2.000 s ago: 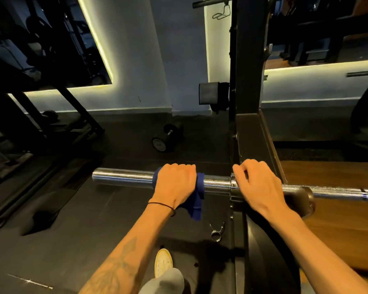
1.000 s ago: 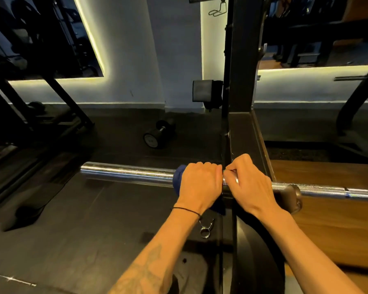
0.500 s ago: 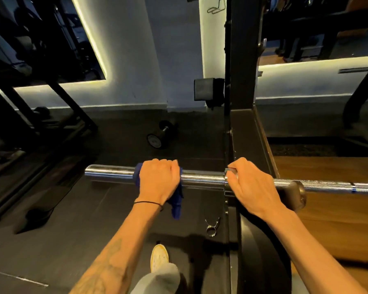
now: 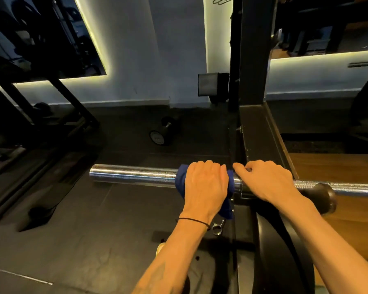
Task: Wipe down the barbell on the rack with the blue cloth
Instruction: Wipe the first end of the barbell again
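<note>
Now left hand (image 4: 204, 185) grips blue cloth (image 4: 180, 181) wrapped round barbell (image 4: 132, 176) sleeve; right hand (image 4: 266, 181) curls over the collar by the rack (image 4: 253, 49).

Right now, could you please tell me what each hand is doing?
Left hand: grips the blue cloth wrapped round the barbell.
Right hand: curled over the barbell, steadying it.

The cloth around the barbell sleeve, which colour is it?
Dark blue cloth, gripped by the left hand; the head view shows it.
</note>
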A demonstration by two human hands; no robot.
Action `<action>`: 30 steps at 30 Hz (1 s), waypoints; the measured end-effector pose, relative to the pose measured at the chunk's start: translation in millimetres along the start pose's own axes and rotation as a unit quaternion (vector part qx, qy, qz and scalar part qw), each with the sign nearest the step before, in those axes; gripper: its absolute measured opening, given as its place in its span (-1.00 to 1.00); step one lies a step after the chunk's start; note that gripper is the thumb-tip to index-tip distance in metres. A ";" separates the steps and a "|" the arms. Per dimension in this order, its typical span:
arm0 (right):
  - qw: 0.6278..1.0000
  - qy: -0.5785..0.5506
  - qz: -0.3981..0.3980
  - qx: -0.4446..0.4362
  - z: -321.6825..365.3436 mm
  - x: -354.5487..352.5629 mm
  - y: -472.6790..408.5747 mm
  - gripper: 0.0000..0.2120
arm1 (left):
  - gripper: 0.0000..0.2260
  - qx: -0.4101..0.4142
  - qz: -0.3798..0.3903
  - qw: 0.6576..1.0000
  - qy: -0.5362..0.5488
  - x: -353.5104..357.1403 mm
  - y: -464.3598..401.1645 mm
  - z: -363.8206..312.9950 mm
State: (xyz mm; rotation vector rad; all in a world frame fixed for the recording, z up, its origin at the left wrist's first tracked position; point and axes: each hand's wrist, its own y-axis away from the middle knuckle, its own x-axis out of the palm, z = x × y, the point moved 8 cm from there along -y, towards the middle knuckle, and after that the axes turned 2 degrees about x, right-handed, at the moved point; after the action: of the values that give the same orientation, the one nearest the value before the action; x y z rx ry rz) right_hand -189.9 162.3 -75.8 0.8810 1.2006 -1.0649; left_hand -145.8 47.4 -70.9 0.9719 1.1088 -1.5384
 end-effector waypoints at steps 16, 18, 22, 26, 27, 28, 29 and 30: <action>0.976 -0.172 -0.116 -0.068 -2.0 -3.3 25.7 -0.73 | -0.80 -0.016 -0.108 0.994 -0.015 6.7 32.8 108.1; 0.974 -0.184 -0.117 -0.063 -1.2 -8.1 25.1 -0.75 | -0.79 -0.043 -0.107 0.993 -0.011 6.4 33.7 115.5; 0.990 -0.140 0.012 -0.015 -2.5 -5.8 -5.9 -0.60 | -0.88 -0.074 -0.032 0.995 -0.062 13.5 35.2 104.1; 0.976 -0.098 0.195 -0.026 7.9 13.4 -33.4 -0.47 | -0.84 -0.129 -0.004 0.990 -0.059 9.4 34.8 106.2; 0.973 -0.101 0.205 -0.021 10.2 14.6 -33.9 -0.50 | -0.82 -0.143 0.002 0.988 -0.058 9.4 35.9 106.0; 0.973 -0.088 0.211 -0.014 12.7 15.1 -31.8 -0.56 | -0.80 -0.151 0.005 0.987 -0.055 9.2 37.9 105.8; 0.977 -0.066 0.201 -0.014 14.2 15.1 -31.5 -0.61 | -0.79 -0.155 0.003 0.986 -0.056 10.5 39.9 106.0; 0.982 -0.029 0.185 -0.028 16.9 15.4 -30.4 -0.65 | -0.79 -0.154 -0.004 0.986 -0.061 11.0 41.4 106.6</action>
State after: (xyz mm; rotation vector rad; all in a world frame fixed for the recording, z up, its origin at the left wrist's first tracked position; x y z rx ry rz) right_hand -213.8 135.1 -87.7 0.9763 0.9659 -0.7469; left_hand -114.6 -62.7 -60.6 0.6552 1.2192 -1.3636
